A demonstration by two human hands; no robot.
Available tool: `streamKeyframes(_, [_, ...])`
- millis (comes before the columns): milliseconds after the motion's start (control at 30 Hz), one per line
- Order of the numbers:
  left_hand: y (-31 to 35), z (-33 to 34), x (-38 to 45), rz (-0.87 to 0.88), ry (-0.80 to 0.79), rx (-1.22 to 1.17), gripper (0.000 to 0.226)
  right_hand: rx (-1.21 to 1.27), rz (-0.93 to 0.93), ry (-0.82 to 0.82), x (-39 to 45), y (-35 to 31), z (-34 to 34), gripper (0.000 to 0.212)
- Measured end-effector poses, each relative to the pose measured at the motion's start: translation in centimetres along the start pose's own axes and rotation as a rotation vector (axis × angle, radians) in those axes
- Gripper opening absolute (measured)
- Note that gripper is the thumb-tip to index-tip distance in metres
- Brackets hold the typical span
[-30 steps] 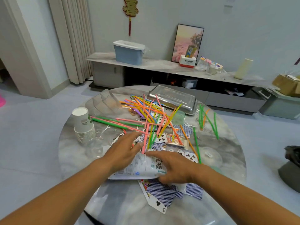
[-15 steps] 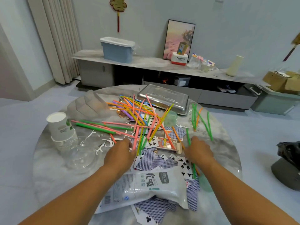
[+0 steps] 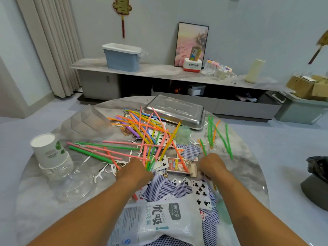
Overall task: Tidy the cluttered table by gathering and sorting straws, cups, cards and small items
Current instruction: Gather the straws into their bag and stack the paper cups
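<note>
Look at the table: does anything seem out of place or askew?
Yes. Coloured straws lie crisscrossed over scattered playing cards, some face up, some face down. The metal tray sits upside down at the table's far edge.

Glossy marble-look table; shiny metal tray; plastic straws; paper cups; glossy bag

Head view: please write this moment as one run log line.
phase: gathering straws | left hand: on straw pile | right hand: at green straw | paper cups: stacked, untouched
</note>
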State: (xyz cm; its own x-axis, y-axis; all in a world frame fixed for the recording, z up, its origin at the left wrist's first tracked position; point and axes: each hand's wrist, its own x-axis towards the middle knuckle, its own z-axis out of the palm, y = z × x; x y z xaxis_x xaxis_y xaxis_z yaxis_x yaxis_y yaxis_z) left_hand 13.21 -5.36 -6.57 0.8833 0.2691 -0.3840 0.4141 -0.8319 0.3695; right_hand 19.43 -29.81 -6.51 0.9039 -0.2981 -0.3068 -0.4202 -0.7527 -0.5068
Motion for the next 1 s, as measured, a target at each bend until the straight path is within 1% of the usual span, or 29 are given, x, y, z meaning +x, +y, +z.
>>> streamKeyframes(67, [0.3, -0.2, 0.5, 0.027, -0.024, -0.025, 0.021, 0.080, -0.036, 0.049, -0.5, -0.9, 0.3, 0.013])
streamKeyframes(100, [0.5, -0.3, 0.8, 0.032, -0.057, -0.061, 0.018, 0.120, -0.066, 0.086, -0.7, -1.4, 0.6, 0.014])
streamKeyframes(133, [0.6, -0.5, 1.0, 0.032, -0.097, -0.112, 0.018, 0.152, -0.101, 0.111, -0.9, -2.0, 1.0, 0.018])
streamKeyframes(200, [1.0, -0.9, 1.6, 0.018, -0.161, -0.236, 0.025, 0.167, -0.176, 0.107, -1.2, -3.2, 1.9, 0.024])
streamKeyframes(300, [1.7, -1.4, 2.7, -0.031, -0.165, -0.455, 0.032, 0.093, -0.229, 0.021, -0.7, -4.8, 3.0, 0.034])
streamKeyframes(333, [1.9, -1.4, 3.1, -0.055, -0.169, -0.537, 0.032, 0.062, -0.226, -0.009, -0.4, -5.3, 3.3, 0.037])
streamKeyframes(433, [2.3, -1.1, 4.0, -0.111, -0.235, -0.791, 0.018, 0.046, -0.188, -0.074, 0.3, -6.6, 4.1, 0.048])
streamKeyframes(533, [2.7, -1.1, 4.2, -0.149, -0.300, -1.032, 0.023, 0.068, -0.160, -0.101, 0.5, -7.5, 4.7, 0.054])
streamKeyframes(600, [2.9, -1.1, 4.4, -0.186, -0.332, -1.153, 0.027, 0.084, -0.155, -0.132, 0.4, -8.1, 5.2, 0.052])
streamKeyframes(667, [3.1, -1.0, 4.6, -0.210, -0.365, -1.237, 0.027, 0.042, -0.165, -0.156, 0.4, -8.8, 5.8, 0.052])
streamKeyframes(867, [3.5, -0.8, 4.8, -0.243, -0.436, -1.404, 0.036, -0.031, -0.151, -0.221, 0.7, -10.6, 6.6, 0.047])
streamKeyframes(933, [3.5, -0.9, 4.7, -0.241, -0.462, -1.451, 0.037, -0.033, -0.141, -0.224, 1.0, -10.7, 6.7, 0.038])
streamKeyframes(1000, [3.5, -1.0, 4.7, -0.244, -0.477, -1.501, 0.038, -0.046, -0.139, -0.211, 1.3, -10.7, 6.7, 0.024])
